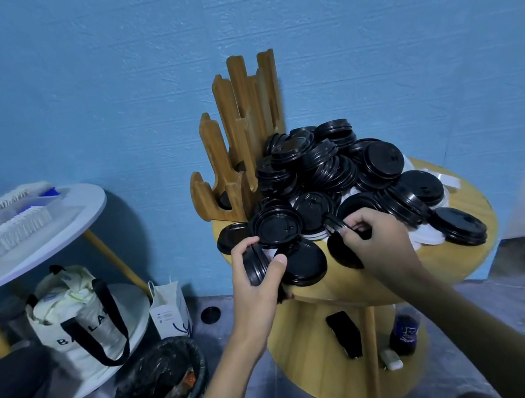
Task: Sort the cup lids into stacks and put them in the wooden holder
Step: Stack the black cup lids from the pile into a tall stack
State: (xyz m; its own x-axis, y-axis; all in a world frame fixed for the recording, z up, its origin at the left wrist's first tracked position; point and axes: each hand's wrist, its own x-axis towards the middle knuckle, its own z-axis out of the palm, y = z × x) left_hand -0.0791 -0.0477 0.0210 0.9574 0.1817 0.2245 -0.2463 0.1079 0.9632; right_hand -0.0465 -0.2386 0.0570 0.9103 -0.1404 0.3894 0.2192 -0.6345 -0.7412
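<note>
A big heap of black cup lids (324, 160) covers the round wooden table (474, 205), with a few white lids (431, 240) underneath at the right. The wooden holder (235, 127) stands upright at the table's back left, a dark lid showing low in its slots. My left hand (260, 275) grips a small stack of black lids (255, 264) held on edge at the table's front left. My right hand (375, 235) pinches a black lid (335, 225) tilted up from the pile, just right of the left hand.
A white round table (82, 208) with trays of small items stands at the left, a tote bag (76, 320) on its lower shelf. A lined bin (166, 378), a paper bag (170, 311) and a stray lid (210, 314) are on the floor. A phone and bottle lie on the wooden table's lower shelf.
</note>
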